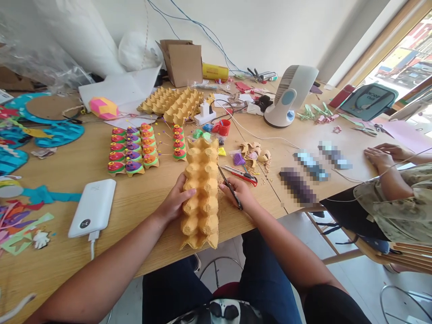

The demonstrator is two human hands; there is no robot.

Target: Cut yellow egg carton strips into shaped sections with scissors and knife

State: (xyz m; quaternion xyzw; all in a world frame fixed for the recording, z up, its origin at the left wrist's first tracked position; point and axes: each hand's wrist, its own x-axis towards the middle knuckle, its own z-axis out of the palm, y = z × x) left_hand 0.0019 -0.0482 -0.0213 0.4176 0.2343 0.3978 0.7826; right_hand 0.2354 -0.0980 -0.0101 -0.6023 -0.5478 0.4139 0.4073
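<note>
My left hand [175, 202] grips the left side of a long yellow pulp egg carton piece [200, 198], its thumb lying on top. The carton is two rows of cups wide, and its near end sticks out past the table edge. At its right side my right hand [238, 193] is closed around a slim black utility knife [232, 189]. The knife's tip points away from me, beside the carton's right edge; whether it touches the carton I cannot tell. A red utility knife [241, 174] lies just beyond my right hand, near torn carton scraps [254, 155].
Painted carton strips [133, 150] stand left of the carton, with another painted strip [179, 141] behind it. A white power bank [92, 207] with a cable lies at left. Farther back are egg trays [172, 102], a red cup [223, 128] and a fan [290, 96]. Another person's hands [384, 155] rest at right.
</note>
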